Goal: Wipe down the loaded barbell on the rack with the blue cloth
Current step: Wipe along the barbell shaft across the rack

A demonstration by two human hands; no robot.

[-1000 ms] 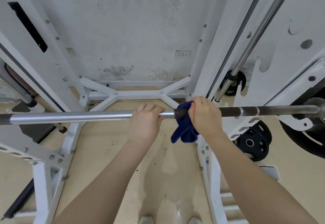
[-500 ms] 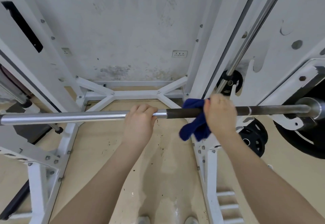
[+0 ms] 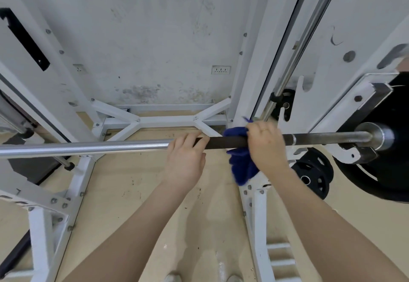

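While the left hand (image 3: 186, 160) curls over the barbell (image 3: 321, 139) to steady it, the right hand (image 3: 266, 145) clamps the blue cloth (image 3: 242, 166) around the dark shaft for wiping.

A gym: white steel rack (image 3: 73, 184) framing the view, barbell (image 3: 88, 146) across it, black weight plates (image 3: 376, 171) at three o'clock, scuffed plaster wall (image 3: 155, 38) at twelve

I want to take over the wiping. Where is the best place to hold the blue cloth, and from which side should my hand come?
Grip the blue cloth where it wraps over the barbell, coming from above with fingers curled over the bar, as the right hand does. The bar lies level, so a top grip probably presses cloth against it. The loose tail hanging below wipes nothing.
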